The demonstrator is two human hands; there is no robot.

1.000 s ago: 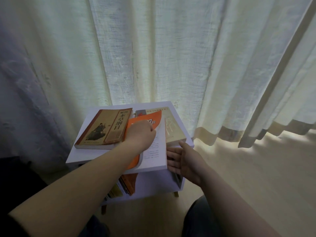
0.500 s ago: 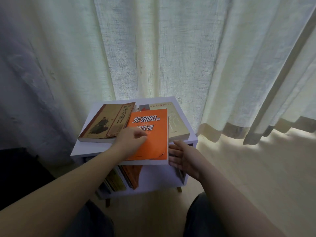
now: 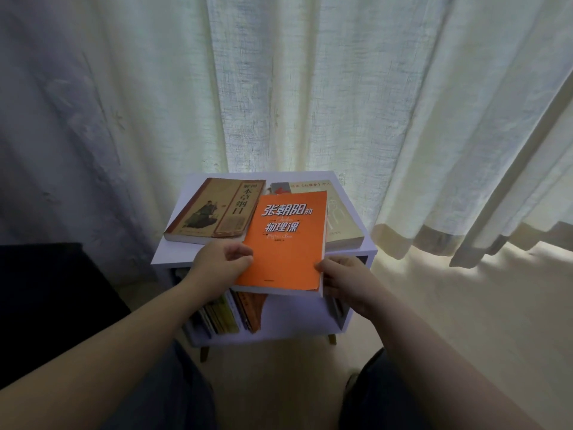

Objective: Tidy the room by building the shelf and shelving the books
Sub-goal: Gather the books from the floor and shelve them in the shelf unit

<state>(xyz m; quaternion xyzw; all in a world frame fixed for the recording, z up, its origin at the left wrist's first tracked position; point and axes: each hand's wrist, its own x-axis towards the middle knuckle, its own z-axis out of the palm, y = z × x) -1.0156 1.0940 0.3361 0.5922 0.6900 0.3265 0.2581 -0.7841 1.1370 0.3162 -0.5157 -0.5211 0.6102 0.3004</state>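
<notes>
Between both hands [image 3: 223, 265], closed orange book [image 3: 286, 243]

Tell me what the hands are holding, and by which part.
Both hold the orange book: the left hand pinches its left edge near the bottom, and the right hand grips its bottom right corner, thumb on the cover.

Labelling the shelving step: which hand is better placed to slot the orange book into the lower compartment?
Right, probably. The right hand grips the orange book at its right corner, above the free gap right of the standing books; the left hand sits over those books.
</notes>
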